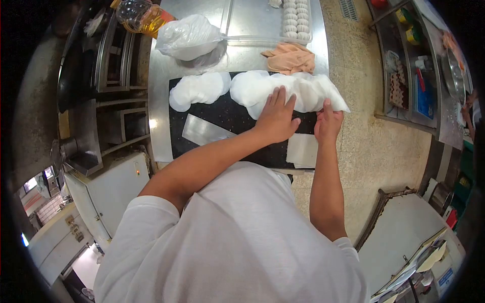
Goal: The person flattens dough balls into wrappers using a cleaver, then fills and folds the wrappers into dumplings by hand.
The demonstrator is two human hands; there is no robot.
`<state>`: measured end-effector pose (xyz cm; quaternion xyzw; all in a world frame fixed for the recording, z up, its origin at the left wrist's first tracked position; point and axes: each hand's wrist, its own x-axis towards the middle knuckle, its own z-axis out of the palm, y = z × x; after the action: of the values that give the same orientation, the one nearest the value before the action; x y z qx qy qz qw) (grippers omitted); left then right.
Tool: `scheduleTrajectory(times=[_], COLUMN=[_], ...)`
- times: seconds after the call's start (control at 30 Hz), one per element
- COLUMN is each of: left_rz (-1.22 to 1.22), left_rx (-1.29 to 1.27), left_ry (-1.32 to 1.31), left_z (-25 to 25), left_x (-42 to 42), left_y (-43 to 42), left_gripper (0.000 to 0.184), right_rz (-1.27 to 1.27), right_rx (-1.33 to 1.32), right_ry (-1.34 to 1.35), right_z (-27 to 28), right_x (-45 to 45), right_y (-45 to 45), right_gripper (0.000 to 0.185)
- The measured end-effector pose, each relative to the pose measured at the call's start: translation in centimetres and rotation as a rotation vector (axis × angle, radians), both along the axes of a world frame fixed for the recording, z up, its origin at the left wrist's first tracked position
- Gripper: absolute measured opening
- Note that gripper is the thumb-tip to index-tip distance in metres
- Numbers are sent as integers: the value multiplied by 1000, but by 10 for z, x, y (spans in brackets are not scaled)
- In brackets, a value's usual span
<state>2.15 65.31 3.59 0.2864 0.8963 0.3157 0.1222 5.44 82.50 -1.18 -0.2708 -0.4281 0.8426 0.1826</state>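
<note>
Black board (230,115) underlies left hand (276,119), seemingly palm-down.

Thin white sheets (255,90) are laid overlapping in one long row, spread from left to right along the far part of the black slab (241,120). Rounded, lobed edges are seen at the left end (soft and cloth-like, by their look), while a faint greyish tint is shown farther right. The surface is gently creased and uneven. At the right, a pointed corner is extended past the slab's edge, and the near edge is held there.
</note>
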Motion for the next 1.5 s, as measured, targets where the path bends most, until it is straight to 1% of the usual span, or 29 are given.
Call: scheduleTrajectory(times=[0.07,0.1,0.13,0.2,0.23,0.27,0.33,0.37,0.5,0.57,0.7,0.77,0.8,0.87,0.9,0.97,1.0,1.07,1.1,1.17,1.2,1.27,1.3,1.33,1.4,1.43,1.5], left_rz=[-149,-180,-179,-147,-57,-59,99,125,101,105,79,83,83,163,165,192,194,279,276,302,296,358,312,309,236,235,72], left_rx=[-190,-45,-47,105,130,132,-76,-44,-42,12,36,141,139,242,242,307,308,468,469,763,761,773,767,767,449,452,422], left_ry=[-6,-26,-25,-141,-14,-16,-48,55,105,92,50,-56,-58,-286,-286,-460,-461,-698,-700,-1031,-1036,-1059,-977,-974,-525,-524,-380], left_z=[6,8,10,12,12,12,19,10,-5,-13,-16,-18,-12,0,3,10,11,12,8,-3,2,12,18,24,41,45,50], left_x=[2,6,4,2,-4,-13,-36,-43,-57,-58,-60,-59,-57,-54,-53,-50,-48,-46,-47,-49,-50,-52,-53,-53,-46,-45,-45], left_y=[-1,1,2,5,5,3,0,0,4,8,15,21,23,28,31,35,38,43,43,44,42,37,38,37,33,31,23], left_gripper=[69,62,62,53,45,45,40,35,31,27,20,17,17,18,18,20,20,20,20,23,23,31,39,39,45,45,55], right_rz=[0,3,8,10,-6,-21,-30,-36,-26,-39,-59,-25,-25,-10,-8,-27,-24,-57,-59,-93,-99,-99,-101,-81,-62,-70,-75], right_rx=[1,-1,-10,-15,-15,-15,-42,-70,-95,-110,-97,-43,-45,14,14,19,19,3,5,-22,-19,-71,-70,-82,-92,-63,-35], right_ry=[-5,-2,10,20,-10,-41,-13,19,10,12,8,28,26,24,24,57,57,79,79,151,149,192,193,207,221,197,176], right_z=[0,-1,-1,-3,-5,-6,-1,2,-3,-3,4,1,2,2,5,12,14,18,22,29,32,39,45,52,62,66,68], right_x=[-1,-3,-3,-2,-2,-2,-1,-3,-1,0,1,2,3,5,6,10,13,17,18,21,23,27,27,27,26,25,24], right_y=[0,-1,0,2,2,3,1,0,2,2,1,7,9,13,14,15,17,21,22,26,28,33,33,31,24,20,12], right_gripper=[33,33,33,33,33,32,32,32,33,35,32,32,32,34,34,37,37,40,40,39,39,38,38,38,38,37,37])
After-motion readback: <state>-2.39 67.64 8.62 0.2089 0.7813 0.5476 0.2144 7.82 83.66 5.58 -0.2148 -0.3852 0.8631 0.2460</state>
